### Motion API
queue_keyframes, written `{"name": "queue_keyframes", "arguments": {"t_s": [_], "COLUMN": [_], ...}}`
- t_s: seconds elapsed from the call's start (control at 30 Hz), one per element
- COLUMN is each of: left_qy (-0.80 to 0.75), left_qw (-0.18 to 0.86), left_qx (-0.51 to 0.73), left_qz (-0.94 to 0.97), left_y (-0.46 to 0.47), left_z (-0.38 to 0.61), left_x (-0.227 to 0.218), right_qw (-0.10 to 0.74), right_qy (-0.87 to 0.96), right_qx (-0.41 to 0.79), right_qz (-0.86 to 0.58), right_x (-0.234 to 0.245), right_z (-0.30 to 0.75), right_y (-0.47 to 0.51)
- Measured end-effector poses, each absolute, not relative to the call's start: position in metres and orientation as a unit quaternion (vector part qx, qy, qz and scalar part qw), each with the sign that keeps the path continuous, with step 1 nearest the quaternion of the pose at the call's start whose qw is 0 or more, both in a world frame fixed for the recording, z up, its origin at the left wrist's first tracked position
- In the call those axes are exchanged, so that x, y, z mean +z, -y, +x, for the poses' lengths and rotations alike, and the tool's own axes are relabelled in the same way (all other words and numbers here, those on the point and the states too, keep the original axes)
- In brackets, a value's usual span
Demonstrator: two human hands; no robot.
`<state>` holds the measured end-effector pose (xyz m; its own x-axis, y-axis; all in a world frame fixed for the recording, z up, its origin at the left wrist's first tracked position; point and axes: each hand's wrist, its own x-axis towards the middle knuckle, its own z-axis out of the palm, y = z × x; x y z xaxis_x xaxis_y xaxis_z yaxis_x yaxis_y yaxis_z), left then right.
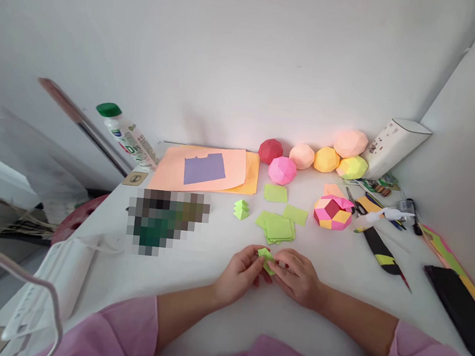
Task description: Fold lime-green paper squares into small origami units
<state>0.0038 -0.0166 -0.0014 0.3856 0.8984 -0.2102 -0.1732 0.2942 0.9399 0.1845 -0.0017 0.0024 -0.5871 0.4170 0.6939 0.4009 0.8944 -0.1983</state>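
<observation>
Between my two hands, near the front middle of the table, is a small folded piece of green paper (266,259). My left hand (242,272) pinches it from the left. The fingers of my right hand (298,276) are closed on its right side. Just beyond them lies a loose stack of green paper pieces (279,229), with single green sheets (276,193) farther back. A stack of folded green pieces (242,209) stands to the left of the sheets. The underside of the held paper is hidden by my fingers.
Several faceted paper balls (282,170) line the wall. A multicoloured paper ring form (333,212), a black cutter (383,251) and a black case (457,311) lie right. Coloured sheets (171,166), a bottle (128,136) and a white power strip (55,278) are left. One patch is pixelated.
</observation>
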Motion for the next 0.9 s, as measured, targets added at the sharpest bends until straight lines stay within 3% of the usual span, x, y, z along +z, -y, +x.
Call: {"name": "queue_keyframes", "arguments": {"t_s": [0.53, 0.9], "left_qy": [-0.424, -0.420], "left_qw": [0.684, 0.642], "left_qx": [0.370, 0.343], "left_qz": [0.464, 0.542], "left_y": [0.0167, 0.0192], "left_z": [0.0052, 0.0014], "left_x": [0.0032, -0.0056], "right_qw": [0.402, 0.413], "right_qy": [0.897, 0.878], "right_qx": [-0.025, 0.095], "right_qz": [-0.183, -0.224], "right_x": [0.0055, -0.0007], "right_z": [0.1851, 0.1883], "right_y": [0.0036, 0.0007]}}
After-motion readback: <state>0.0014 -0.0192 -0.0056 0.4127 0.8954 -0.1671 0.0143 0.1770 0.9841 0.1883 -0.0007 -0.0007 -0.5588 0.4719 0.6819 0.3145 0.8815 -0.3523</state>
